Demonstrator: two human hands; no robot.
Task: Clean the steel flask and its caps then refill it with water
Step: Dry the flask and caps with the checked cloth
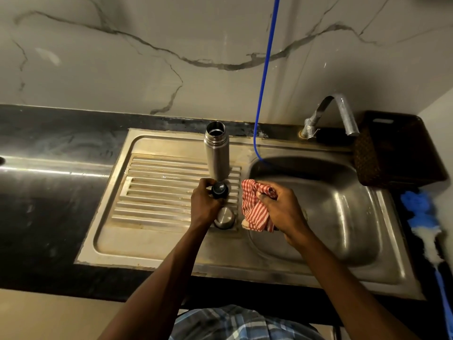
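2 hands work at the drainboard's (152,192) right edge: your left hand (204,204) grips the black inner cap (220,189) just before the open steel flask (216,150); your right hand (284,212) clutches a red checked cloth (253,212) over the basin's (343,217) rim.

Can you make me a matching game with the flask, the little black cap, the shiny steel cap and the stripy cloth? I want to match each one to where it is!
Things:
1. steel flask
2. black cap
3. steel cap
4. striped cloth

Places:
A. held in the right hand
B. standing open on the drainboard
C. lying on the drainboard by the left wrist
D. held in the left hand

Pairs: 1-B, 2-D, 3-C, 4-A
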